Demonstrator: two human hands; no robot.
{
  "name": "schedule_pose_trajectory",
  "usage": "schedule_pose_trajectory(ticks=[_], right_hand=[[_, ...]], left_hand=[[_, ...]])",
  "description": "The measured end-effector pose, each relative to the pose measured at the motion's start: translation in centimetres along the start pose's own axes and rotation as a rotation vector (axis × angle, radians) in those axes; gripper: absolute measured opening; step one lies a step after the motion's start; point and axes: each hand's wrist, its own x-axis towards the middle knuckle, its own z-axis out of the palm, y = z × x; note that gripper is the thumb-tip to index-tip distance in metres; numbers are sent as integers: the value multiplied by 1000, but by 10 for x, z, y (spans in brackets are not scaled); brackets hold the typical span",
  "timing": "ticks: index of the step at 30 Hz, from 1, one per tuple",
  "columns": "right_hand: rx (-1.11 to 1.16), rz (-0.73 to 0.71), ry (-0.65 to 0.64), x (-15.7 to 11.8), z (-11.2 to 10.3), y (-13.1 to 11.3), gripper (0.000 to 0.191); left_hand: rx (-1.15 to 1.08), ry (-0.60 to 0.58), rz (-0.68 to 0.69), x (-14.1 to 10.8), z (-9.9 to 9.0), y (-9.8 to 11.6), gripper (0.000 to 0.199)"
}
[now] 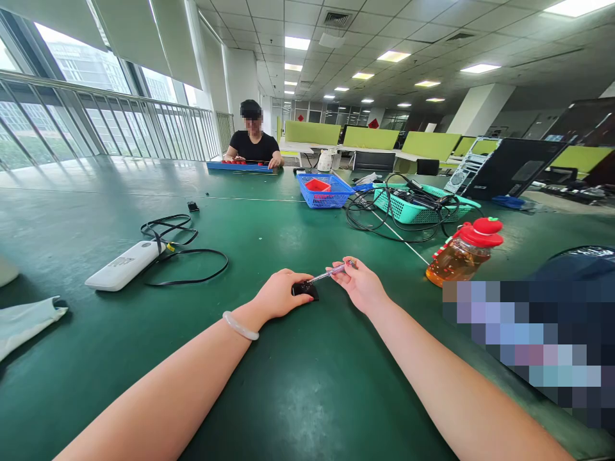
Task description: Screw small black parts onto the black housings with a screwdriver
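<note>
Just above the green tabletop's middle, my left hand point(278, 294) is closed around the edge of a small black block-like piece point(306, 291), its thumb along the near side. What kind of piece this is I cannot make out. My right hand point(364, 285) pinches a thin screwdriver point(333, 271) with a see-through purplish handle. The screwdriver slants down to the left, and its metal tip meets the top of the black piece or lies right over it. Fingers of the left hand hide the black piece's far left part.
A white power bank point(122, 266) with a black cable lies left. Ahead are a blue basket point(327, 197), a green basket point(413, 212) of cables and a red-lidded bottle point(459, 256). Across the table sits another person point(252, 144) by a blue tray point(240, 167).
</note>
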Motion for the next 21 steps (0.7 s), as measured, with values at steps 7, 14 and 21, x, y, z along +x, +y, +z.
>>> schedule_pose_trajectory(ticks=[7, 14, 21], right_hand=[[3, -15, 10, -3, 3, -7, 23], [-276, -447, 47, -17, 15, -18, 21], [-521, -642, -21, -37, 34, -10, 24]], left_hand=[[-11, -3, -5, 1, 0, 0, 38], [15, 7, -12, 1, 1, -2, 42], [33, -26, 23, 2, -2, -4, 50]])
